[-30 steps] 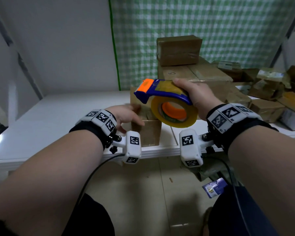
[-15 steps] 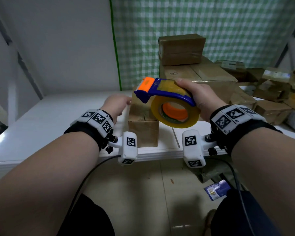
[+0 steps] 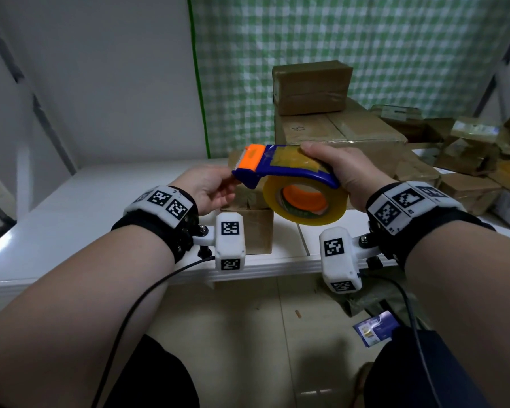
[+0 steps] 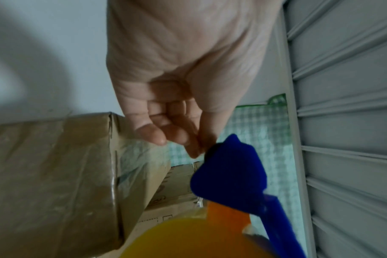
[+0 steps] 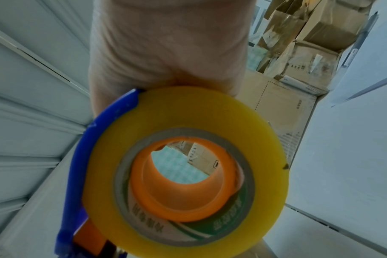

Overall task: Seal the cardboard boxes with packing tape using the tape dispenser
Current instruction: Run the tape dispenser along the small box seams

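A white table [image 3: 71,207] runs across the head view, with a heap of cardboard boxes [image 3: 345,131] at its far right before a green checked curtain [image 3: 351,39]. A smaller box [image 3: 252,228] sits near the front edge, between the two wrists. Above it the right hand [image 3: 340,175] grips the blue and orange dispenser [image 3: 280,167] from the top, fingers wrapped over its frame, the yellow tape roll [image 3: 305,201] hanging beneath. The left hand [image 3: 208,187] reaches to the dispenser's orange front end, fingers curled close together at its blue nose; whether they pinch the tape end there is unclear, as the left wrist view is blurred.
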Motion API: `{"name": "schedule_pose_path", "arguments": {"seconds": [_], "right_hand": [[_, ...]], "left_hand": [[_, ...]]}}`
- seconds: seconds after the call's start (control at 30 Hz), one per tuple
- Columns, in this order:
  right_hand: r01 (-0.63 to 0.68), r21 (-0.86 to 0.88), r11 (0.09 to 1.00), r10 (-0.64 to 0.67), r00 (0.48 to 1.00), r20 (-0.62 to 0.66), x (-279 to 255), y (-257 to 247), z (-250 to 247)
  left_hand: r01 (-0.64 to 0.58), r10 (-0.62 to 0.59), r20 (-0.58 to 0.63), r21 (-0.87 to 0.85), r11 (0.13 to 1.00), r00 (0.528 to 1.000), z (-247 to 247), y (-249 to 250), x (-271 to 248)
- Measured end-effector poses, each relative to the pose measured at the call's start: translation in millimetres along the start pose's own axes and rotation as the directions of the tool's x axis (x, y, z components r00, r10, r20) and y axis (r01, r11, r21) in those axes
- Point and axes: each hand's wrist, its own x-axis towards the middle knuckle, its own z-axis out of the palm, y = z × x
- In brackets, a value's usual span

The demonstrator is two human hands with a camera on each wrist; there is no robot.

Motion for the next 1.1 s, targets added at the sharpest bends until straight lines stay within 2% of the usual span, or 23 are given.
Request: {"name": "schedule_pose_path", "arguments": {"seconds": [0.27,0.47,0.67,0.87,1.1], "right_hand": [[0.002,-0.168,0.986,0.019,0.992,0.121,0,-14,-5],[-0.043,-0.308,0.950,0.100,0.981,0.169,-5,-25,-18],[-0.053,-0.449,0.892,0.114,0.987,0.109,-4,-34,-17],[-0.052,-0.579,0.814,0.140,0.984,0.108,-5,-45,-6],[-0.054,-0.638,0.768,0.151,0.984,0.098,-8,-51,4]], "left_hand": [[-0.097,0.109,-0.116,0.105,0.990,0.987,-2,-2,-5],[-0.089,0.124,-0.301,0.127,0.988,0.946,-31,-9,-4],[-0.065,0.101,-0.299,0.128,0.990,0.949,-33,-31,-3],[-0.089,0.121,-0.307,0.118,0.989,0.944,-38,-47,-1],[-0.107,0.145,-0.350,0.124,0.987,0.925,-40,-56,1]]}}
